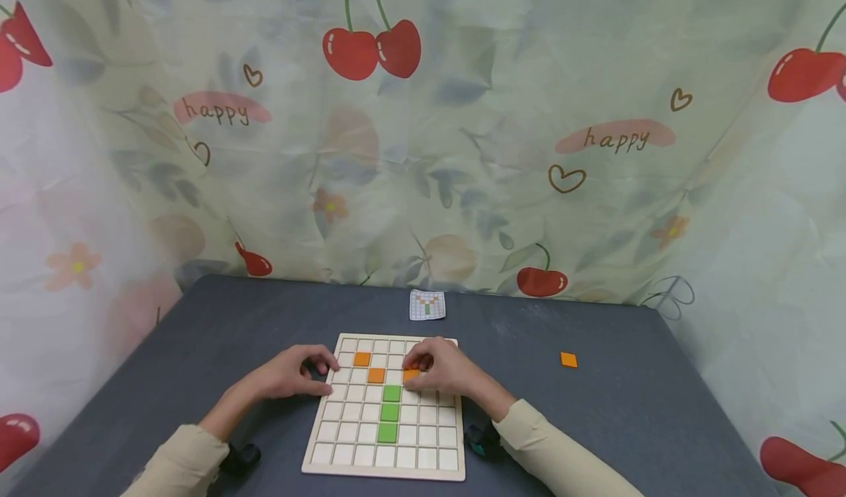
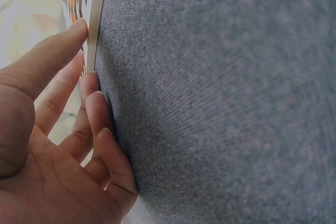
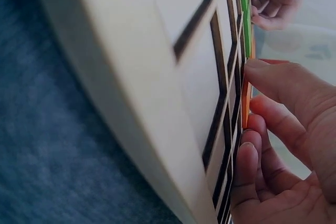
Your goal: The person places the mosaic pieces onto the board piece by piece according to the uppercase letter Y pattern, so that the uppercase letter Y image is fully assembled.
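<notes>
A pale wooden grid board (image 1: 383, 470) lies on the dark table, its squares mostly white. Two orange tiles, the upper one (image 1: 361, 359) and the lower one (image 1: 376, 376), sit in its upper left part. Below them runs a column of green tiles (image 1: 390, 412). My right hand (image 1: 441, 367) is over the board's upper right, thumb and fingers pinching an orange tile (image 1: 411, 374) low at the grid. Against the board's left edge my left hand (image 1: 294, 372) rests its fingertips, thumb nearer me, fingers loosely bent. The left wrist view shows the thumb (image 2: 63, 45) touching the rim.
A loose orange tile (image 1: 568, 360) lies on the table to the right. Behind the board is a small card (image 1: 427, 305) printed with a coloured grid pattern. A patterned curtain (image 1: 463, 152) hangs behind the table and at both sides.
</notes>
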Tool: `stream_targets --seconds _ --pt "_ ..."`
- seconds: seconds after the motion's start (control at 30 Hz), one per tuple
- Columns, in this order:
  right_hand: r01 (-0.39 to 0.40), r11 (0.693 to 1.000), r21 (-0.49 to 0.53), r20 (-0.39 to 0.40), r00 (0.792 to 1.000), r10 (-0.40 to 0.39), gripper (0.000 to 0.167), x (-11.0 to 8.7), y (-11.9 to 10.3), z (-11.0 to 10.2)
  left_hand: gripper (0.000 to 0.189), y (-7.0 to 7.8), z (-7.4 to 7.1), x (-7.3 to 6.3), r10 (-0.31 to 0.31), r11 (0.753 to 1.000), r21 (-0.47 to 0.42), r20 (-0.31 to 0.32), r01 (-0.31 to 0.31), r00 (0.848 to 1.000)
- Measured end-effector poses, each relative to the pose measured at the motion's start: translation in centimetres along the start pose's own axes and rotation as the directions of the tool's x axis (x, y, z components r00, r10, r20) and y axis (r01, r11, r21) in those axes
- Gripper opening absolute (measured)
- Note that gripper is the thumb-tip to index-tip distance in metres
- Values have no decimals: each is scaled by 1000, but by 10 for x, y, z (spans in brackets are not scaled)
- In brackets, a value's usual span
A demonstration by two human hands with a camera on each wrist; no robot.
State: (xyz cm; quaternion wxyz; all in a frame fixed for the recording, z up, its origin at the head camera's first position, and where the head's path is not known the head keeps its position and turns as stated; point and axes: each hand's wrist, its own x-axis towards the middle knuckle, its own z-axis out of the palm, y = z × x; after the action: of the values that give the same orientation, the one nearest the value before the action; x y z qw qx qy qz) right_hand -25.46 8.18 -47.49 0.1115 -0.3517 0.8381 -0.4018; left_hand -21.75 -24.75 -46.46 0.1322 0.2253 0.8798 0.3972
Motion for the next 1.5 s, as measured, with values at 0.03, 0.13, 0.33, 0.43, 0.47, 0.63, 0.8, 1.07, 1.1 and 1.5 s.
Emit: stream_targets --seconds 0.03,0.13,0.33,0.43,0.47,0.63,0.8,1.07,1.1,1.5 --pt "3 1000 6 3 1000 -3 18 0 0 -1 28 0 0 0 1 1000 2 -1 -1 1000" --pt "12 999 33 20 1000 -13 19 -1 0 -4 28 0 0 1 3 1000 6 -3 -3 1000" --pt "39 994 105 54 998 -45 22 -5 3 -12 29 0 1 1 -3 1000 1 -2 3 1000" --pt "50 989 136 52 997 -57 25 -7 5 -17 29 0 1 1 -5 1000 0 -3 5 1000" --pt "51 989 142 47 997 -58 26 -8 4 -19 29 0 1 1 -4 1000 0 -2 4 1000" --pt "56 986 159 32 998 -62 28 -16 6 -33 28 0 1 0 5 1000 5 3 -5 1000" --pt "49 987 153 30 998 -54 30 -26 8 -47 29 0 1 -1 3 1000 1 4 -3 1000" --pt "35 992 122 43 998 -41 30 -42 19 -60 29 -1 0 -1 0 1000 -8 8 1 1000" --pt "31 992 120 46 998 -37 30 -44 21 -61 29 -1 0 -1 0 1000 -8 8 0 1000" --pt "-9 995 100 18 1000 8 29 -76 38 -82 28 1 0 0 14 1000 4 3 -14 1000"
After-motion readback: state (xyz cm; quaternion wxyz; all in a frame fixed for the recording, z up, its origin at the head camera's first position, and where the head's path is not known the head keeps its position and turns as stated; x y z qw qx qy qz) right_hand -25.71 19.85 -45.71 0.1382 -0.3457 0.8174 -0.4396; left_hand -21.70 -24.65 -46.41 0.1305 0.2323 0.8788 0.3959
